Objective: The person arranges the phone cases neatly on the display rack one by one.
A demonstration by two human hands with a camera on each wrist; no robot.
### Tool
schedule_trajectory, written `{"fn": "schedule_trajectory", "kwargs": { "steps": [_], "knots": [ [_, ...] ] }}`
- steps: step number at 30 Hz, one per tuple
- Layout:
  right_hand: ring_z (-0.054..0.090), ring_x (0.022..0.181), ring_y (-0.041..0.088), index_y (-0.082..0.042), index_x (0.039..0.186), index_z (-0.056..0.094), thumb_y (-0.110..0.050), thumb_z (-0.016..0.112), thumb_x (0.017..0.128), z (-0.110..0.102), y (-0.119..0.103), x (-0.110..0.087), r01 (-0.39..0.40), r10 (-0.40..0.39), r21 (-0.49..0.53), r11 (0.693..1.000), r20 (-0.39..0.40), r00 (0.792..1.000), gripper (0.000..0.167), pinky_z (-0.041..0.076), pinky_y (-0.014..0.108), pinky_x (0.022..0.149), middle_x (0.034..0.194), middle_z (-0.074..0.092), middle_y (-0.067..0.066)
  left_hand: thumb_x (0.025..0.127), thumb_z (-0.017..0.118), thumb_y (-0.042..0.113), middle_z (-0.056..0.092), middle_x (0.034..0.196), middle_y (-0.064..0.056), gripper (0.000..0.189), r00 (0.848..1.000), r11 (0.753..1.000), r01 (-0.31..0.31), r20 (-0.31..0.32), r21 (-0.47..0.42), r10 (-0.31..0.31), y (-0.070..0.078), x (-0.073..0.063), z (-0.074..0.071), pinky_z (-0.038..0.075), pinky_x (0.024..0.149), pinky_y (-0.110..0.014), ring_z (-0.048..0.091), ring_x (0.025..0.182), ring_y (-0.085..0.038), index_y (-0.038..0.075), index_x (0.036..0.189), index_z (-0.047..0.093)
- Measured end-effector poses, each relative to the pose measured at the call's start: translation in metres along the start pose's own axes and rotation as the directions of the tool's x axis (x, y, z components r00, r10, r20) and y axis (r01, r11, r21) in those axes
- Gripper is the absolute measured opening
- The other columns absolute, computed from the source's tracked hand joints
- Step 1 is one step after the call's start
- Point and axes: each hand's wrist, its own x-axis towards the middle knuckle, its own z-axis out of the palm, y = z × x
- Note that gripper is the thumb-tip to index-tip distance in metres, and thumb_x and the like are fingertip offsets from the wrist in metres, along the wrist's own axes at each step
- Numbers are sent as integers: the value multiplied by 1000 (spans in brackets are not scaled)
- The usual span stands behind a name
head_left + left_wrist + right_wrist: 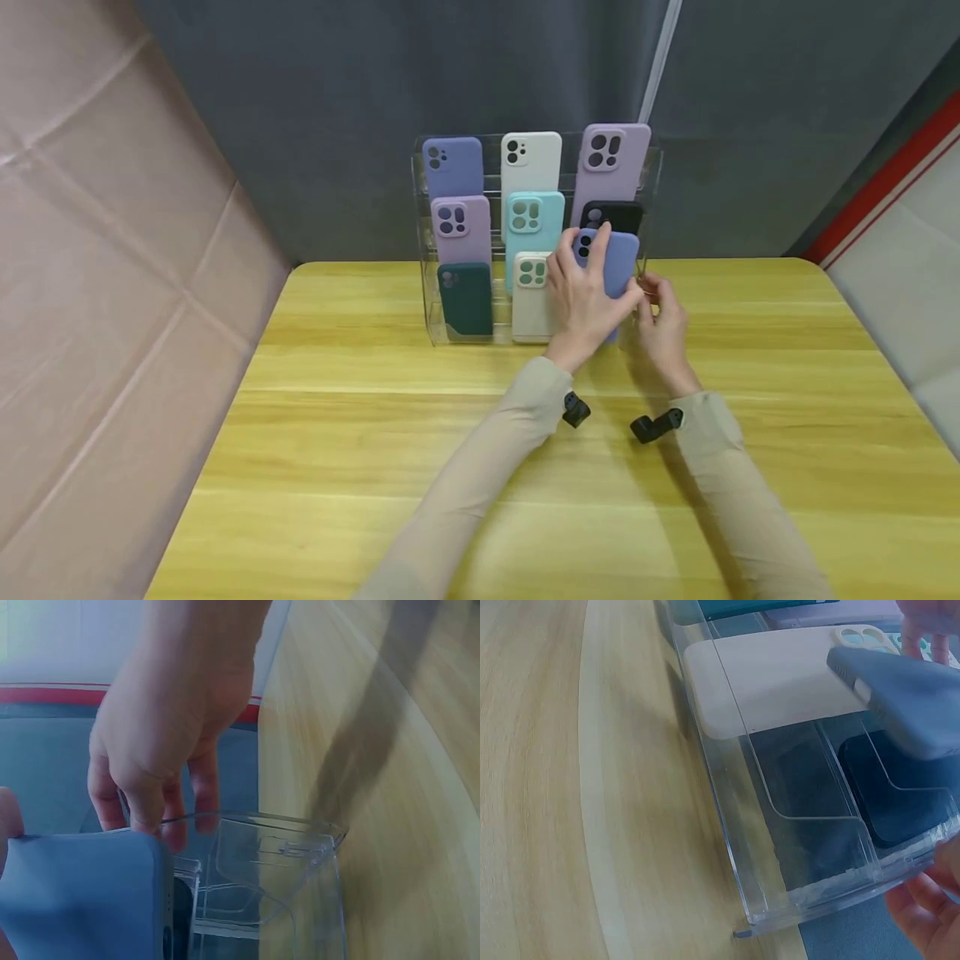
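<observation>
My left hand (pixel 585 304) grips a blue phone case (pixel 621 257) by its edges in front of the rack's right column. In the right wrist view the blue case (pixel 911 697) is tilted and apart from the lowest right slot. My right hand (pixel 665 333) pinches the right side edge of the clear acrylic display rack (pixel 502 317); its fingertips (pixel 919 900) show on that edge in the right wrist view. Behind the blue case stands a black case (pixel 626 215), and a cream case (pixel 531 312) sits beside my left hand.
Other cases stand in the rack: purple-blue (pixel 461 171), white (pixel 536 171), lilac (pixel 626 158), another lilac one (pixel 468 237), turquoise (pixel 551 221) and dark green (pixel 467 304). The rack stands at the back of a wooden table (pixel 360 417), before a grey curtain (pixel 300 125).
</observation>
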Motion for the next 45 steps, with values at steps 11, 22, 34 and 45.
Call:
{"fn": "schedule_trajectory", "kwargs": {
  "steps": [11, 22, 34, 45],
  "knots": [
    [59, 89, 33, 9, 118, 53, 5, 52, 92, 1, 1, 1, 3, -4, 6, 1000, 43, 999, 26, 39, 13, 69, 109, 62, 25, 72, 69, 37, 27, 139, -20, 77, 992, 999, 32, -120, 39, -27, -4, 5, 24, 37, 92, -35, 38, 114, -31, 17, 140, 40],
    [53, 84, 21, 6, 120, 54, 5, 51, 92, -3, 0, -1, -7, 6, 15, 1000, 58, 998, 28, 38, 16, 71, 108, 62, 23, 74, 65, 40, 26, 140, -16, 71, 992, 986, -18, -119, 163, 38, 5, -2, 38, 40, 84, -33, 39, 110, -29, 17, 138, 44],
    [53, 84, 17, 5, 122, 55, 5, 50, 93, -5, 3, 0, 6, -7, 27, 1000, 54, 999, 30, 40, 12, 71, 111, 62, 22, 77, 63, 40, 25, 143, -15, 69, 997, 976, -16, -75, 216, 33, 9, -4, 45, 39, 83, -35, 40, 105, -29, 21, 141, 43],
    [58, 94, 6, 15, 119, 53, 11, 42, 93, -17, -26, -4, -79, 61, 174, 982, 103, 993, 29, 46, 8, 77, 115, 58, 29, 78, 63, 40, 33, 137, -11, 61, 1000, 958, 21, -27, 287, -14, 12, -18, 53, 39, 80, -37, 42, 104, -29, 23, 135, 48]
  ]
}}
